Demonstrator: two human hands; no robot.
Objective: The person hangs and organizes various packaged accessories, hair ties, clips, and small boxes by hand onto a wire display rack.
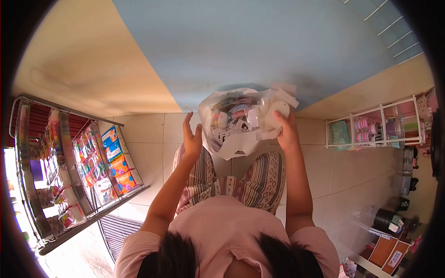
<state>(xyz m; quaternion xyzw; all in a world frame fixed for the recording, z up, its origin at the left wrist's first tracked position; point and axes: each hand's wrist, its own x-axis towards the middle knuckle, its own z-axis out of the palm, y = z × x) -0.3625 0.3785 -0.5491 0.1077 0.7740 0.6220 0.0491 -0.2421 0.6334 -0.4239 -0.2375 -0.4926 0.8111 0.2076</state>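
Note:
A white plastic bag stands against the wall in front of my knees, its mouth wide. Small packaged goods fill it, some pastel-coloured and some white with black marks. On the bag's right side, my right hand is closed on a pale plastic packet with a whitish round piece near my thumb. Motion blur and the wrapping hide what exactly the packet contains. My left hand is held up just left of the bag, fingers apart, with nothing in it.
A metal rack hung with colourful packets stands at the left. To the right is a white wire shelf holding pink and mint goods. A blue and cream wall rises ahead, above a tiled floor.

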